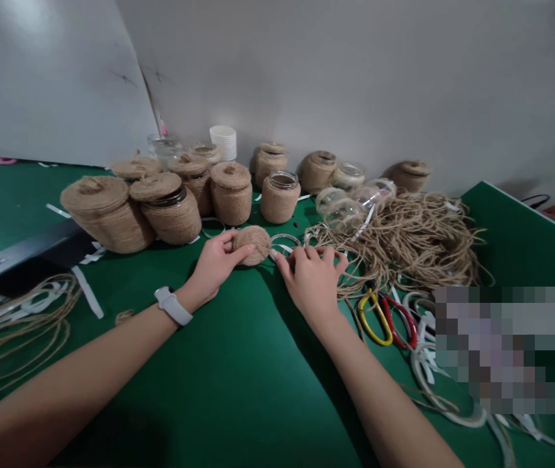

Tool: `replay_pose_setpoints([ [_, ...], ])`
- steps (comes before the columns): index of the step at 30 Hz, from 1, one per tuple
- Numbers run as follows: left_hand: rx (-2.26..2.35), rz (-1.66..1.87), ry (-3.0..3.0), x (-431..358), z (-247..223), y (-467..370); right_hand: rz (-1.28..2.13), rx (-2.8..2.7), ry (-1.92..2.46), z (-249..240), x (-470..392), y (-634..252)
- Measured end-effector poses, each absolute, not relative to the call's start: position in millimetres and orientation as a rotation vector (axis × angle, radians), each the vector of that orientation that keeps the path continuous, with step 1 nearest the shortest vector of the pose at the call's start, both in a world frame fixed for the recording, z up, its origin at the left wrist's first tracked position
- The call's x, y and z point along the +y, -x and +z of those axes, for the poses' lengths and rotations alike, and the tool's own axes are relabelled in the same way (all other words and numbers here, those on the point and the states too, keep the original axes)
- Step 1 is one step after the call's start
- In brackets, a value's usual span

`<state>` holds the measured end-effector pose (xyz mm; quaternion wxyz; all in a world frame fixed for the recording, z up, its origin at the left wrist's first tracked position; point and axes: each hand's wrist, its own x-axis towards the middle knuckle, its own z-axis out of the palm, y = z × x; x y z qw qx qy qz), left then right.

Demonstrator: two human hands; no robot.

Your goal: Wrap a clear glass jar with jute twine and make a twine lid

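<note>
With the twine-wrapped disc (pixel 257 241) in the left hand (pixel 213 265) as dial centre, the broadest passage lies at 6 o'clock, over bare green tabletop (pixel 238 390) between the left forearm (pixel 87 383) at 8 and the right forearm (pixel 379 390) near 5. Between 9 and 11, lidded jars (pixel 173 218) crowd together, blocking a low pass. At 12, only a slim gap leads past an open jar (pixel 280 200). Clear containers (pixel 346 211) obstruct 2 o'clock; at 3, beyond the right hand (pixel 312 279), sprawls a twine heap (pixel 418 240). Scissors (pixel 387 324) and white strips (pixel 422 335) clutter 4.
</note>
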<state>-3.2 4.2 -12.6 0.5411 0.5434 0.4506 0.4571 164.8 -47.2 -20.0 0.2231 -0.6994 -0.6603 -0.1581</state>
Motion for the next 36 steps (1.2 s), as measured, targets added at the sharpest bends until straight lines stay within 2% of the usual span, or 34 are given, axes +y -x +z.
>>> replay_pose_setpoints([
  [6,1.091,1.238,-1.208,7,-13,3,-0.573,-1.703,2.09,-18,-44,-170],
  [11,1.07,1.138,-1.266,5,-12,3,-0.58,-1.691,1.92,-22,-45,-166],
  [21,1.058,1.061,-1.33,5,-14,4,-0.061,-1.796,1.599,-22,-49,-151],
  [36,0.939,0.981,-1.424,2,-13,1,0.072,-1.87,1.519,-23,-50,-150],
])
